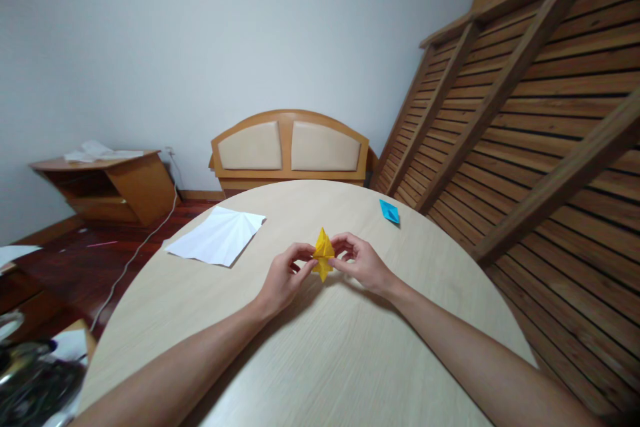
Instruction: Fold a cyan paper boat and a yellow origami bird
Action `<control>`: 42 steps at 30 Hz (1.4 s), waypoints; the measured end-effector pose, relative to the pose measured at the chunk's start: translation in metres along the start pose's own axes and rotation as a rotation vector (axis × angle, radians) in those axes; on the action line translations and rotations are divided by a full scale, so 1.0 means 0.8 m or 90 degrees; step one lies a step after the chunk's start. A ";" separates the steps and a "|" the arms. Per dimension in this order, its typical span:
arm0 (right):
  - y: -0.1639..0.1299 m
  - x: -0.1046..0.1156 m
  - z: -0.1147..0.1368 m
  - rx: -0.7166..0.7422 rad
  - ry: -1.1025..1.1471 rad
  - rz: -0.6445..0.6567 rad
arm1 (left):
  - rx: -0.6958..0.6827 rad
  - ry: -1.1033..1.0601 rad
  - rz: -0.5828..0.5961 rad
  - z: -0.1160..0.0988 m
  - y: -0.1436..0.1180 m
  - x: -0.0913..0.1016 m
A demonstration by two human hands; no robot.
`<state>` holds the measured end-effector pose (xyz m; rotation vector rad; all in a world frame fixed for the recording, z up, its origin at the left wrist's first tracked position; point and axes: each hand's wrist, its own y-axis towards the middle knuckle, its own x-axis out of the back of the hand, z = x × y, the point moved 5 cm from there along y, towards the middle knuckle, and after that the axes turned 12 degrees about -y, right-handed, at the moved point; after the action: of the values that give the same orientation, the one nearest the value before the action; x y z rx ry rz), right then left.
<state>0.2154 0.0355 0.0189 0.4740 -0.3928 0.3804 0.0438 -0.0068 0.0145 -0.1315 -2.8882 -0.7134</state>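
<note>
Pinching yellow origami [323, 254] — underside hidden — both hands [285, 278].

Two bare hands: left hand [283, 278], right hand [364, 261]. One yellow folded paper piece [323, 253], pinched between them at mid table. One blue folded paper piece [389, 211], far right. One white creased paper sheet [219, 235], far left. One round wooden table [320, 360]. One headboard [289, 147], two cushioned panels. One slatted bed frame [530, 113], right. One low wooden cabinet [110, 187], far left.
</note>
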 end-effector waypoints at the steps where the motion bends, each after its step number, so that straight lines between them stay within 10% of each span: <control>1: 0.000 0.000 0.001 0.004 -0.007 0.004 | -0.002 0.001 -0.001 0.000 0.000 0.000; 42: -0.010 -0.002 0.034 0.188 -0.219 -0.064 | -0.093 0.021 0.048 -0.013 -0.002 -0.008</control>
<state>0.2101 0.0147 0.0378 0.8505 -0.6466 0.2587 0.0513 -0.0133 0.0218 -0.2416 -2.7812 -0.9040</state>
